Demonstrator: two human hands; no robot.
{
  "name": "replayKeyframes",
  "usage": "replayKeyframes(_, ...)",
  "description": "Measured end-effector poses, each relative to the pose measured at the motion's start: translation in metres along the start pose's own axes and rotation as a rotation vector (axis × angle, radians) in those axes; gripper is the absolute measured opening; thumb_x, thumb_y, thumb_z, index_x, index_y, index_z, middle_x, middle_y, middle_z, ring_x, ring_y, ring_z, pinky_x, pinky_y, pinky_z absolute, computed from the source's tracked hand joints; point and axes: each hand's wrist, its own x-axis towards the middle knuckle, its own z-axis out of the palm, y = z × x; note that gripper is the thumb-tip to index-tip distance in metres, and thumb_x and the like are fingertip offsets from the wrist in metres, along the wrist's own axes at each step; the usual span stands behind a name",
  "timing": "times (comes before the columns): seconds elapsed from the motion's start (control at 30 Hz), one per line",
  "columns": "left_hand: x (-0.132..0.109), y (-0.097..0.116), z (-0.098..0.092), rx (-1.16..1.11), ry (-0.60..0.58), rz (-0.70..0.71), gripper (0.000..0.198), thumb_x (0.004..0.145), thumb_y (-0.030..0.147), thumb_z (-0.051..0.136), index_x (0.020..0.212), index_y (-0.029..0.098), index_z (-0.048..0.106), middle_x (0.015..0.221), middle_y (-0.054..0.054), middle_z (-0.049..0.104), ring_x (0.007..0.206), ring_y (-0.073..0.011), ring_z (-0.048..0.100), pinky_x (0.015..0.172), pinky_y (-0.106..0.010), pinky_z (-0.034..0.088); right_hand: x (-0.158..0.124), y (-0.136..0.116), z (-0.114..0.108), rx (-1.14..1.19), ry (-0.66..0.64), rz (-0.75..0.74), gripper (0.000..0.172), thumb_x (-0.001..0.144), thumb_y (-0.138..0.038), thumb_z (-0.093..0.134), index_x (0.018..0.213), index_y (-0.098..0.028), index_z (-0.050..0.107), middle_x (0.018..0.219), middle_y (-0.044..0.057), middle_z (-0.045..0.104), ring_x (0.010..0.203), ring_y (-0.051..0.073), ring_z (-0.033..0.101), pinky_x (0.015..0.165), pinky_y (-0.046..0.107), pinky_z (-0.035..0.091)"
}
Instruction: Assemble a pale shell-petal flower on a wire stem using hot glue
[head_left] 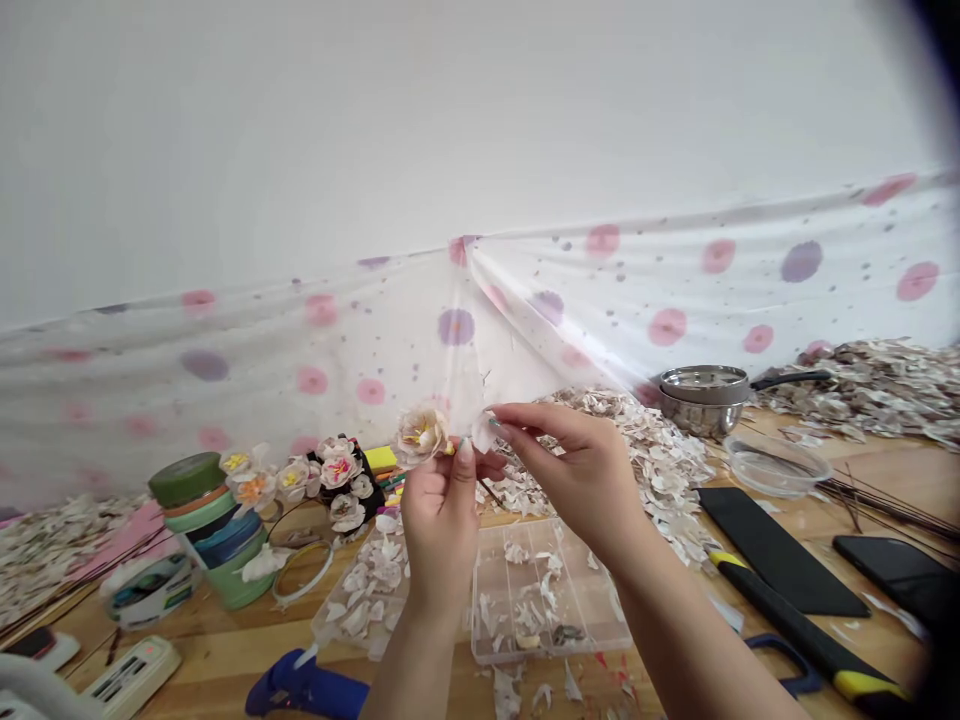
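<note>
My left hand (441,500) is closed around the stem of a handmade flower (421,438) with cream petals and a yellow centre. The bloom faces up and left above the fingers. Between thumb and fingertips, my right hand (581,465) pinches a thin white petal (484,430), just right of the flower. A clear compartment box (551,655) with a few loose petals lies below both hands. Left of it, more petals fill a shallow clear tray (330,625). A blue glue gun (311,685) lies at the front edge, partly cut off.
Petal heaps (637,440) line the back. Finished flowers (341,465) stand left, near stacked tape rolls (210,530) and a power strip (131,680). Rightward are metal bowls (701,400), a clear dish (776,465), a black slab (780,550), a black-yellow handled tool (810,630) and a phone (892,570).
</note>
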Motion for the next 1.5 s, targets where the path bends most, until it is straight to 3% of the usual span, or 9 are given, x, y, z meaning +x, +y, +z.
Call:
replayKeyframes(0.3, 0.004, 0.002, -0.007, 0.016, -0.031, -0.170, 0.036, 0.075, 0.046, 0.075, 0.091, 0.014, 0.068, 0.081, -0.006, 0.074, 0.074, -0.0192, 0.071, 0.069, -0.027, 0.057, 0.000, 0.007, 0.004, -0.193, 0.000, -0.154, 0.020, 0.086, -0.019, 0.060, 0.097, -0.021, 0.077, 0.087, 0.004, 0.079, 0.077, 0.017, 0.073, 0.072, 0.031, 0.060)
replayKeyframes(0.43, 0.007, -0.002, -0.011, 0.052, -0.068, -0.177, 0.039, 0.078, 0.050, 0.070, 0.093, 0.013, 0.071, 0.083, -0.008, 0.075, 0.076, -0.0222, 0.071, 0.074, -0.032, 0.057, -0.002, 0.008, 0.006, -0.159, -0.021, -0.106, 0.022, 0.085, -0.021, 0.059, 0.098, -0.023, 0.077, 0.090, 0.003, 0.079, 0.077, 0.017, 0.073, 0.070, 0.031, 0.060)
replayKeyframes(0.6, 0.010, 0.001, -0.022, 0.403, -0.097, -0.104, 0.033, 0.080, 0.048, 0.066, 0.077, 0.016, 0.074, 0.083, -0.009, 0.076, 0.086, -0.0269, 0.070, 0.081, -0.034, 0.052, -0.001, 0.009, 0.005, -0.061, -0.138, 0.061, 0.034, 0.082, -0.020, 0.058, 0.112, -0.022, 0.072, 0.093, 0.003, 0.078, 0.083, 0.017, 0.073, 0.070, 0.029, 0.059)
replayKeyframes(0.7, 0.010, 0.005, -0.026, 0.618, -0.102, -0.024, 0.029, 0.084, 0.042, 0.060, 0.077, 0.017, 0.075, 0.081, -0.009, 0.076, 0.082, -0.0283, 0.070, 0.075, -0.034, 0.050, 0.001, 0.008, 0.002, -0.084, -0.225, 0.104, 0.040, 0.079, -0.020, 0.059, 0.119, -0.021, 0.068, 0.098, 0.005, 0.077, 0.084, 0.018, 0.072, 0.073, 0.031, 0.058)
replayKeyframes(0.8, 0.011, 0.006, -0.025, 0.697, -0.139, 0.007, 0.030, 0.086, 0.039, 0.055, 0.080, 0.017, 0.075, 0.085, -0.011, 0.076, 0.081, -0.0297, 0.070, 0.071, -0.035, 0.048, 0.002, 0.007, 0.000, -0.126, -0.282, 0.100, 0.041, 0.078, -0.020, 0.061, 0.118, -0.022, 0.069, 0.102, 0.006, 0.076, 0.089, 0.020, 0.070, 0.075, 0.034, 0.057)
replayKeyframes(1.07, 0.011, 0.000, -0.025, 0.571, -0.208, -0.050, 0.030, 0.085, 0.042, 0.055, 0.078, 0.020, 0.073, 0.083, -0.008, 0.075, 0.085, -0.0270, 0.069, 0.080, -0.034, 0.048, 0.002, 0.010, 0.000, 0.022, -0.293, 0.196, 0.038, 0.082, -0.017, 0.057, 0.118, -0.021, 0.067, 0.083, 0.001, 0.077, 0.067, 0.014, 0.073, 0.066, 0.028, 0.057)
replayKeyframes(1.17, 0.011, 0.000, -0.027, 0.576, -0.204, -0.055, 0.028, 0.085, 0.041, 0.057, 0.079, 0.020, 0.074, 0.084, -0.008, 0.075, 0.087, -0.0271, 0.069, 0.081, -0.034, 0.047, 0.003, 0.010, -0.001, 0.018, -0.274, 0.183, 0.031, 0.082, -0.016, 0.057, 0.108, -0.020, 0.072, 0.081, 0.002, 0.078, 0.069, 0.015, 0.072, 0.068, 0.029, 0.057)
replayKeyframes(1.5, 0.011, -0.001, -0.027, 0.577, -0.205, -0.071, 0.032, 0.086, 0.043, 0.056, 0.080, 0.019, 0.075, 0.084, -0.009, 0.076, 0.088, -0.0278, 0.069, 0.082, -0.035, 0.047, 0.004, 0.014, -0.008, 0.001, -0.247, 0.245, 0.033, 0.074, -0.015, 0.059, 0.103, -0.019, 0.075, 0.090, 0.004, 0.079, 0.074, 0.016, 0.071, 0.069, 0.029, 0.057)
